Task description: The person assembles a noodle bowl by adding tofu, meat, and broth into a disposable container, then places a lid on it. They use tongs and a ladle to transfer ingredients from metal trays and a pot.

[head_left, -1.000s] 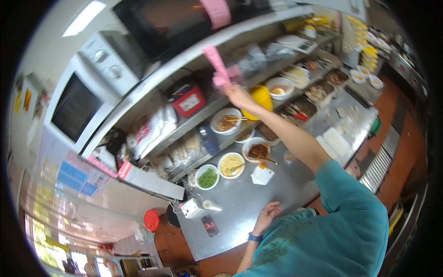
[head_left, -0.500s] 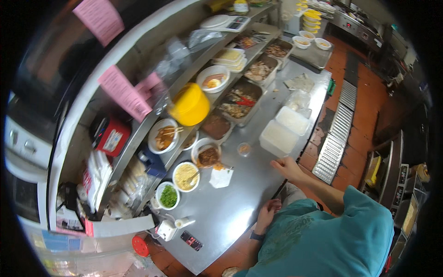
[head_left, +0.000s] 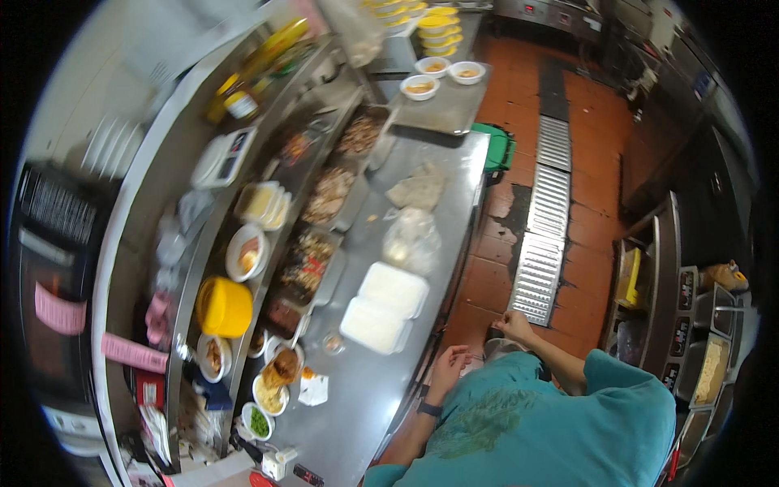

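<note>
My left hand [head_left: 451, 367], with a dark watch on the wrist, is in front of my teal shirt by the counter's edge. Its fingers are loosely spread and hold nothing that I can see. To the right, over the floor side, my right hand [head_left: 513, 326] is curled closed, with nothing visible in it. Neither hand touches the steel counter [head_left: 369, 398]. Nearest on it is an open white foam container [head_left: 376, 325] with white contents, apart from both hands. A small clear cup [head_left: 333, 343] stands beside that container.
Metal pans of cooked food [head_left: 329, 195] line the shelf side. Nearby are a yellow tub [head_left: 224, 308], a bowl of chopped greens [head_left: 258, 422] and a plastic bag [head_left: 411, 241]. Filled bowls stand on a tray [head_left: 438, 114] at the far end. A metal drain grate [head_left: 538, 268] crosses the tiled floor.
My view has swung right, along the counter and aisle. The right hand has moved away from the foam container, back toward my body. The left hand has come up slightly, its fingers looser.
</note>
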### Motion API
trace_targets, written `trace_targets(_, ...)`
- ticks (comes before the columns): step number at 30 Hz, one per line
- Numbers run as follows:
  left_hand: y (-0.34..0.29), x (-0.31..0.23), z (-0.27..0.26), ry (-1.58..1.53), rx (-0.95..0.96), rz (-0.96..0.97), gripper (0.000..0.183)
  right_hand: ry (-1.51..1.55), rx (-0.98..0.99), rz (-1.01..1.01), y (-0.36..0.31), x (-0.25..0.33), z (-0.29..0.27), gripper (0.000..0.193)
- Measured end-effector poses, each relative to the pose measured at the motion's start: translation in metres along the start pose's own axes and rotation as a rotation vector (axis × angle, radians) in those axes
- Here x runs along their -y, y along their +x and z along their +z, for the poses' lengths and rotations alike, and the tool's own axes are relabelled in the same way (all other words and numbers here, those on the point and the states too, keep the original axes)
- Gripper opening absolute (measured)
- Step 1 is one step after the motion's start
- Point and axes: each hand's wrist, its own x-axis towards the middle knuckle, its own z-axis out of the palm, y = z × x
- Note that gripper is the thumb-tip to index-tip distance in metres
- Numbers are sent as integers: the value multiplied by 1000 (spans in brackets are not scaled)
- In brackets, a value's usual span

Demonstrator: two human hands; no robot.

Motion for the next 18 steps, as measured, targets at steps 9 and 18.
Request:
trace_targets(9, 178, -87, 143, 46, 297, -44, 26, 181, -308, 96, 93, -111, -155, 24)
trace_targets(18, 385, -171, 202, 174, 334, -150, 25, 482, -362, 368, 261, -210, -273, 15)
